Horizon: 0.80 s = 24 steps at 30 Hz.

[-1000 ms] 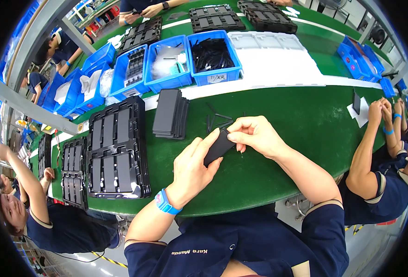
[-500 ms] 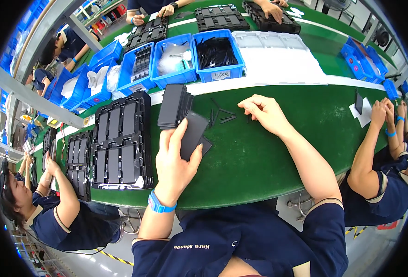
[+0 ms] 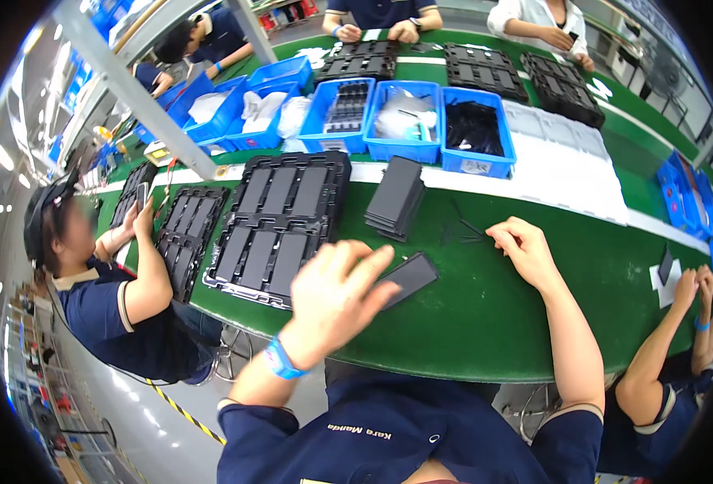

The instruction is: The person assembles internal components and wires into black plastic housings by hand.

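My left hand (image 3: 334, 294), slightly blurred, reaches over the near right corner of a black tray (image 3: 330, 218) with its fingers apart. Close to its thumb, a flat black rectangular piece (image 3: 414, 278) lies on the green table, partly covered by the hand. Beyond that stands a stack of similar black pieces (image 3: 394, 194), leaning a little. My right hand (image 3: 526, 246) is closed in a pinch near some thin black strips (image 3: 463, 230) on the table; whatever its fingertips hold is hidden.
Blue bins (image 3: 477, 157) with black strips, plastic bags and parts line the far side. White sheeting (image 3: 562, 173) lies to their right. Another filled tray (image 3: 191, 230) stands at the left. Co-workers sit on both sides and across the table (image 3: 485, 323).
My left hand has let go of the black rectangular piece and moved toward the tray. My right hand stays pinched by the strips. The whole view has shifted.
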Each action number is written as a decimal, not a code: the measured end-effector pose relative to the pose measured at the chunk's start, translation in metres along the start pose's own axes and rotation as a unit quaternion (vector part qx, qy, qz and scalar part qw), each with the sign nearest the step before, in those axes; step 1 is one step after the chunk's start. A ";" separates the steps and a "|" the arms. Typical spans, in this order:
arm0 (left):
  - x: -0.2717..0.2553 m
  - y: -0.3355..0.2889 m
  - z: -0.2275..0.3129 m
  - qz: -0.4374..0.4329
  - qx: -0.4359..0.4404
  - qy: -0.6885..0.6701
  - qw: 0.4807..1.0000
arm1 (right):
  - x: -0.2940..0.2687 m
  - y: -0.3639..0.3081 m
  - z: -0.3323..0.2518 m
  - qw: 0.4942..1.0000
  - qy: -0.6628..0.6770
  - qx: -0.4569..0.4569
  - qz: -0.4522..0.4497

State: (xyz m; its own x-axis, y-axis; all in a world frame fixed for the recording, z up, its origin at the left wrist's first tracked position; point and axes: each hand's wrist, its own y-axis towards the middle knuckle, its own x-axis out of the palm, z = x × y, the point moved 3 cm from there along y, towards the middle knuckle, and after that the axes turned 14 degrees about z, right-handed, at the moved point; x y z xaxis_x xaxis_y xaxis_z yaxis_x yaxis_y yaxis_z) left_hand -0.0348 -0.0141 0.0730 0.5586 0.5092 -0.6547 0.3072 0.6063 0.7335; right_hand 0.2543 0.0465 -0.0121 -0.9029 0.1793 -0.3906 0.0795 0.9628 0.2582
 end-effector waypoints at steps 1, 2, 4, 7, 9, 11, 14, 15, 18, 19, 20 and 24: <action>-0.008 0.012 -0.010 0.012 0.015 0.039 0.999 | -0.002 -0.001 0.002 1.000 -0.014 0.010 0.002; -0.014 0.024 -0.028 0.058 0.045 0.066 0.995 | -0.003 -0.002 0.002 1.000 -0.026 0.017 0.004; -0.032 0.050 -0.068 0.071 0.021 0.157 0.985 | -0.002 -0.001 0.000 1.000 -0.019 0.006 0.002; -0.035 0.080 -0.167 0.024 -0.089 0.207 0.974 | 0.000 0.000 0.001 1.000 -0.009 -0.006 0.008; -0.032 0.090 -0.237 -0.020 -0.166 0.232 0.958 | 0.002 0.003 0.004 1.000 0.003 0.009 0.008; -0.017 0.094 -0.302 -0.032 -0.186 0.232 0.954 | 0.000 0.005 0.010 1.000 0.006 0.001 0.015; 0.014 0.095 -0.370 -0.026 -0.256 0.224 0.940 | -0.003 0.011 0.017 0.998 0.035 0.032 0.049; 0.026 0.097 -0.383 -0.040 -0.271 0.216 0.937 | -0.004 0.012 0.017 0.998 0.032 0.029 0.051; 0.054 0.108 -0.412 -0.027 -0.282 0.201 0.938 | -0.006 0.014 0.022 0.992 0.062 0.088 0.070; 0.062 0.113 -0.419 -0.023 -0.285 0.193 0.938 | -0.007 0.014 0.022 0.992 0.059 0.087 0.070; 0.068 0.117 -0.427 -0.030 -0.291 0.205 0.934 | -0.008 0.013 0.021 0.991 0.070 0.088 0.076; 0.097 0.127 -0.441 -0.079 -0.366 0.243 0.895 | -0.011 0.013 0.027 0.987 0.097 0.085 0.092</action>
State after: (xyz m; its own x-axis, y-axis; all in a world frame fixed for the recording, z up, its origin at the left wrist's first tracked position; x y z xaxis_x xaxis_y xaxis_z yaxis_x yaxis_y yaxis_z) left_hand -0.2817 0.3814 0.0225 0.0964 0.4791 -0.8724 -0.3336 0.8414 0.4252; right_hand 0.2770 0.0627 -0.0282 -0.9293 0.3278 -0.1700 0.3043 0.9407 0.1502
